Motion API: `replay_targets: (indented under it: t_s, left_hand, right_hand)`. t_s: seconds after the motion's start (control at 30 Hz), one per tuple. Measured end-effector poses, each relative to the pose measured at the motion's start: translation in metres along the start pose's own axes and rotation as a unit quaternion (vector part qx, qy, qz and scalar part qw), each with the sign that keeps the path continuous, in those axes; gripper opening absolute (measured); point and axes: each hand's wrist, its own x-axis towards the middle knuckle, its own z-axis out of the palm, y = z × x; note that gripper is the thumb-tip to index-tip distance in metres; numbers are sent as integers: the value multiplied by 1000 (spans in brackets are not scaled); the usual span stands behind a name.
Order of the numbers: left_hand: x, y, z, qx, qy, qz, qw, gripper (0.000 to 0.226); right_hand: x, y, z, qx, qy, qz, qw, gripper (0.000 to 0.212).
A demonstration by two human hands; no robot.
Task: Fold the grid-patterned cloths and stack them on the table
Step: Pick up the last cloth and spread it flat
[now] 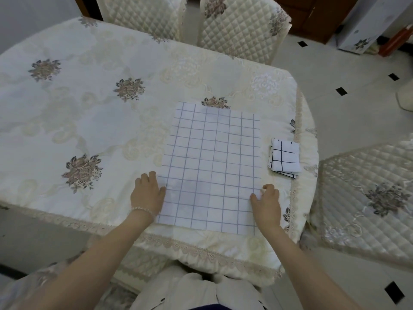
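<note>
A white cloth with a purple grid [212,166] lies spread flat on the table, near the front right. My left hand [147,193] rests at its left edge with the fingers curled and the thumb on the cloth. My right hand [267,201] sits at the right edge, fingers curled and pinching the cloth's border. A small folded white cloth with a black grid [284,158] lies just right of the spread cloth, close to the table's right edge.
The table [89,108] wears a cream floral tablecloth with a lace border. Quilted chairs stand behind the table [239,25] and to the right [366,198]. Tiled floor lies at the right.
</note>
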Motion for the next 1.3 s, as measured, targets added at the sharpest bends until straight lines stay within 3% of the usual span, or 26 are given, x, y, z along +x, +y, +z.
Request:
replay_targets:
  t_s: [0.07,0.13,0.2,0.27,0.4,0.6,0.73,0.9,1.03,1.2,1.3]
  left_hand:
    - [-1,11,7,64,71,101,990,45]
    - [-6,31,19,47,105,204,972,38]
    - [-12,54,37,38,66,280,957,48]
    - [-16,72,57,44,17,295,954,58]
    - [-15,71,79,45,-17,282,958,61]
    - [1,5,69,47,11,229,972,63]
    - [2,-4,59,54,1,227,972,63]
    - [25,53,49,13,40,294,955,56]
    - [67,110,58,32,29,317,947,60]
    - [95,90,70,51,30,323,944,59]
    - [110,60,61,43,44,273,960,61]
  right_hand:
    - [-3,-6,9,-118,62,-91,987,36]
    - [-11,-25,25,-154,87,-190,966,36]
    - [-23,-48,49,-121,44,-272,954,44]
    - [-32,-63,74,-111,-19,-305,946,50]
    - [-33,-46,97,-153,-74,-304,938,55]
    - [-17,9,69,-152,-13,-195,969,59]
    - [-13,29,46,-180,-9,-188,965,61]
    - [10,-33,53,-141,4,-226,964,57]
    - [52,-97,86,-96,-46,-251,962,58]
    - [93,-62,86,-147,-24,-252,956,59]
    - [109,-37,70,-158,-2,-205,966,61]
